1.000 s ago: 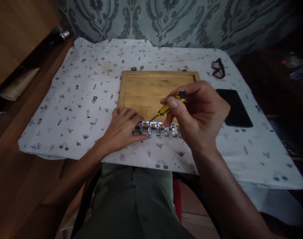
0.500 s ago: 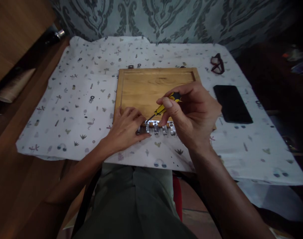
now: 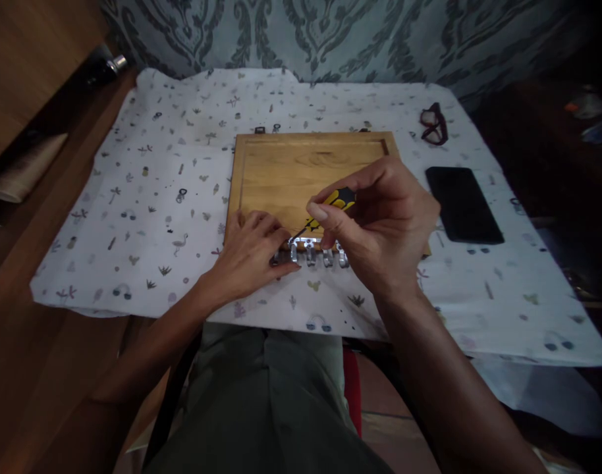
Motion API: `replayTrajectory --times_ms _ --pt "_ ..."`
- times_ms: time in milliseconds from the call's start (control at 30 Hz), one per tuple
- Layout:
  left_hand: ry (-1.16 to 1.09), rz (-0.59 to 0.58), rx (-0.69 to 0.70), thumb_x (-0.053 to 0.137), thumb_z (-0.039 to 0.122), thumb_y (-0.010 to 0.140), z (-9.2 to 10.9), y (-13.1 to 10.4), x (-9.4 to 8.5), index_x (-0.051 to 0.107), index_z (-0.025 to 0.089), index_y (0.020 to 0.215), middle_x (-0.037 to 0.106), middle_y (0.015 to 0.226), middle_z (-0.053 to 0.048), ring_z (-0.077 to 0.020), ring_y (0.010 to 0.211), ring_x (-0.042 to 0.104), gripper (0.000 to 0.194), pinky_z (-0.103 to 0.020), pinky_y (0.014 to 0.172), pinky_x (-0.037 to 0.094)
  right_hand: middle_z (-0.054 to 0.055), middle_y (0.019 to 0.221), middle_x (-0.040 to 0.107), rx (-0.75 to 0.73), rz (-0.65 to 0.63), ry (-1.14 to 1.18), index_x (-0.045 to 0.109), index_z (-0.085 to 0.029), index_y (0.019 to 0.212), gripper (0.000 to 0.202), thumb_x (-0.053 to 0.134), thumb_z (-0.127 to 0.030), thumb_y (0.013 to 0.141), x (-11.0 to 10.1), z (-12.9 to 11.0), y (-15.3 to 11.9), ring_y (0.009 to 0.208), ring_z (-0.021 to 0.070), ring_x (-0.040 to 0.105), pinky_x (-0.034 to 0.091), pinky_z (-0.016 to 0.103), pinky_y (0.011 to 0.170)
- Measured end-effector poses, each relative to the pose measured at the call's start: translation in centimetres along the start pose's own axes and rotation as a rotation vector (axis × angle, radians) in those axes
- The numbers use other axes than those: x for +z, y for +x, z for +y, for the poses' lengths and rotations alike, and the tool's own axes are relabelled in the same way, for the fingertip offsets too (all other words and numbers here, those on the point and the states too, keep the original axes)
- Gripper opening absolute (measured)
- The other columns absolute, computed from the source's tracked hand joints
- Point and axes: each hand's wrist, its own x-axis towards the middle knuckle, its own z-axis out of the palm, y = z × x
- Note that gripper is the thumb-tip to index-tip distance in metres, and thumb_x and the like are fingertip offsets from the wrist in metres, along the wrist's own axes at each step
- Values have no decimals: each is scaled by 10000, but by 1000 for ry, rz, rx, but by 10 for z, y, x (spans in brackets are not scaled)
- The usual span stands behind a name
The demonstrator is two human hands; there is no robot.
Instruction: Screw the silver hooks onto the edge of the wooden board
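Note:
A wooden board (image 3: 276, 178) with a raised frame lies flat on the table. Along its near edge runs a metal hook rail (image 3: 309, 253) with several silver hooks. My left hand (image 3: 249, 253) rests over the board's near left corner, thumb below and fingers above, gripping the rail's left end. In my right hand (image 3: 384, 224) is a small yellow and black screwdriver (image 3: 333, 201), pinched between thumb and fingers. Its shaft slants down to the left, and the tip meets the rail near my left fingertips. The screw head there is too small to make out.
A patterned white tablecloth (image 3: 133, 230) covers the table. Right of the board lies a black phone (image 3: 464, 204), with dark-framed glasses (image 3: 433, 125) behind it. A patterned curtain or wall covering (image 3: 325, 39) rises at the back.
My right thumb and fingers have shifted on the screwdriver's handle, and the handle has turned slightly. The tip stays at the same spot on the rail. My left hand has not moved.

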Motion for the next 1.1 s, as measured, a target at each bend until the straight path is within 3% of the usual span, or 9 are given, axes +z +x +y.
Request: replayTrajectory --times_ms 200,333,667,800,933,1100 --pt "6 16 13 680 643 931 0 0 -1 706 201 1144 693 1243 -122 -353 1197 549 492 -560 1012 385 -29 840 723 8 -68 -5 678 -279 898 270 852 -476 837 -5 -3 1 510 95 639 507 228 412" --pt "22 40 24 690 665 914 -1 0 0 704 210 1082 702 1137 -101 -340 1157 564 485 -541 997 395 -23 940 732 8 -117 7 751 -297 975 135 773 -421 925 -6 -4 -1 496 76 657 530 249 454" --pt "16 -6 5 720 618 912 1 0 -4 708 203 1129 703 1183 -107 -349 1173 559 469 -566 1032 379 -25 897 722 -18 63 75 781 -334 904 153 896 -344 803 -5 -6 -4 515 114 649 508 252 370" --pt "-1 -5 -7 694 626 927 1 0 -4 713 200 1128 704 1186 -111 -348 1172 557 471 -565 1031 380 -11 911 737 -15 130 32 789 -331 919 103 854 -359 844 -10 -13 -4 542 122 655 515 253 382" --pt "-1 -12 -2 730 635 896 0 0 -7 710 184 1138 702 1166 -117 -353 1163 561 513 -562 1019 389 -10 893 739 -11 136 -4 777 -318 905 103 838 -387 859 -14 -18 -5 517 115 639 507 261 387" --pt "13 50 17 704 658 905 5 1 -13 707 185 1148 689 1151 -119 -350 1154 553 532 -573 1040 384 -14 924 730 52 116 -59 789 -397 923 98 831 -452 854 -19 -14 -8 578 162 687 524 316 395"
